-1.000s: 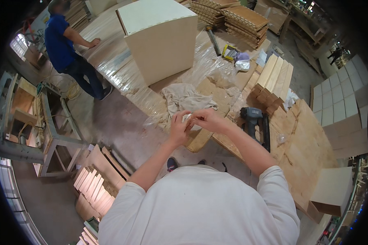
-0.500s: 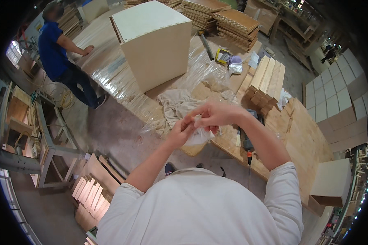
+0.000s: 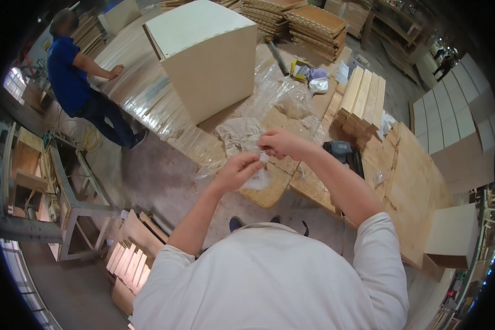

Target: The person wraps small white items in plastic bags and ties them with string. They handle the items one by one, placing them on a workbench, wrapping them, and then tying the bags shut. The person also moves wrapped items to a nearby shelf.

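Note:
Both my hands are raised in front of my body, above the near edge of the workbench. My left hand (image 3: 237,171) grips a small clear plastic bag (image 3: 257,180) by its top, and the rest of it hangs below the fingers. Just above the bag's mouth is my right hand (image 3: 286,144), its fingers pinched together; what they hold is too small to make out. A crumpled off-white cloth (image 3: 237,132) lies on the bench beyond my hands. Partly behind my right forearm sits a black power tool (image 3: 338,148).
A pale box-shaped cabinet (image 3: 209,82) stands on the plastic-covered bench. Wooden strips (image 3: 363,99) are stacked to the right, panels (image 3: 316,27) behind. A person in a blue shirt (image 3: 69,71) stands at far left. White boxes (image 3: 445,121) are piled at right.
My right hand has drawn in and turned, its fingers now pinched above the bag's mouth. My left hand still grips the bag. The view has shifted slightly.

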`<state>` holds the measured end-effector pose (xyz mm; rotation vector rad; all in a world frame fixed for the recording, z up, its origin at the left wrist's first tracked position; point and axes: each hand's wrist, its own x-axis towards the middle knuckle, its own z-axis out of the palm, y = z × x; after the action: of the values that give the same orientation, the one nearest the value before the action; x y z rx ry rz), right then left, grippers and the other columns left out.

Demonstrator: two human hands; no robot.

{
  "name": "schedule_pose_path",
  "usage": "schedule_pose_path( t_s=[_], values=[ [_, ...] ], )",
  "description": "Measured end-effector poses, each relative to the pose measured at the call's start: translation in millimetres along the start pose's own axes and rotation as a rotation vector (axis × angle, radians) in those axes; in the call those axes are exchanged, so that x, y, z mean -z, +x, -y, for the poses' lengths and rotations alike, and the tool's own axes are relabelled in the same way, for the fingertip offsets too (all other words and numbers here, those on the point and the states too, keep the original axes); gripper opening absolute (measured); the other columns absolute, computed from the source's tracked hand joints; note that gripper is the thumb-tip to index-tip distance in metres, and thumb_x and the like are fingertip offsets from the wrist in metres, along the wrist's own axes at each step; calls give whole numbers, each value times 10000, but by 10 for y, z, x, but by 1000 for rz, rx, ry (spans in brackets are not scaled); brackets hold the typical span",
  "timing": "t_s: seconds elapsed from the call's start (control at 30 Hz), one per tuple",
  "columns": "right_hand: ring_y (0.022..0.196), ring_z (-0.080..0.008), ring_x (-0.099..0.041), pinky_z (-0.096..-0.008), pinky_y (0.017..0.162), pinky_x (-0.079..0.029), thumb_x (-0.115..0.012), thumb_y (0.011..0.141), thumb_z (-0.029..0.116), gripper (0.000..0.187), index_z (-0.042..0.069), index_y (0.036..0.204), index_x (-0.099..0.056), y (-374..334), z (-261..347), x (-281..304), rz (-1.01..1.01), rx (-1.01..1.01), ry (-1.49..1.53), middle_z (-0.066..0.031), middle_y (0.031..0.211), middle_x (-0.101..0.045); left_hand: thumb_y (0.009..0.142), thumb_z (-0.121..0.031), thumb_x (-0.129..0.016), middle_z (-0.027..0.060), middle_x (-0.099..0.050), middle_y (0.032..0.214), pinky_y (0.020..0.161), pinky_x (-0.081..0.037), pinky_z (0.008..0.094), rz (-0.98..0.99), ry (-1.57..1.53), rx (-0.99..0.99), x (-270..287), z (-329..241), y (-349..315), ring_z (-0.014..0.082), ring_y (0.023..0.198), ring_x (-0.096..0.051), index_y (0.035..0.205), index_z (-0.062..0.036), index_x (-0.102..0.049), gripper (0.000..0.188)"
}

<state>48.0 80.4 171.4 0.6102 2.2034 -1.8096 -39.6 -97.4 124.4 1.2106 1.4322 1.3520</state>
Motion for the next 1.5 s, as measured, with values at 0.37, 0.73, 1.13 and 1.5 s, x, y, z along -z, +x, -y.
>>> schedule_pose_path(
  t_s=[0.37,0.73,1.13,1.5],
  values=[
    [474,-143,-529,-295,427,-419,-486,847,186,207,59,695,-547,-219,-68,-282,127,-185,240,-55,574,-539,933,-173,-515,-25,-587,885,711,-418,210,-235,-585,28,53,453,-93,45,808,-509,1028,-28,-579,185],
    [562,-284,-619,-402,469,-450,-541,786,177,175,28,706,-587,-320,-132,-1042,-178,484,-1152,-193,682,-618,928,-172,-512,-3,-603,909,733,-420,215,-242,-398,125,115,619,-203,59,825,-514,1045,-34,-576,191],
    [498,-199,-577,-348,449,-433,-537,769,190,160,75,701,-625,-74,110,-883,-199,262,-1063,-98,615,-609,920,-132,-496,10,-616,920,775,-417,208,37,136,87,246,207,-309,64,898,-536,991,-32,-612,169],
    [432,-109,-336,-264,407,-272,-452,816,201,185,60,716,-518,-115,40,-780,-48,-266,261,1,572,-416,909,-135,-474,-14,-575,845,698,-422,230,194,-36,81,413,52,-363,78,764,-513,971,-31,-574,157]
  ],
)
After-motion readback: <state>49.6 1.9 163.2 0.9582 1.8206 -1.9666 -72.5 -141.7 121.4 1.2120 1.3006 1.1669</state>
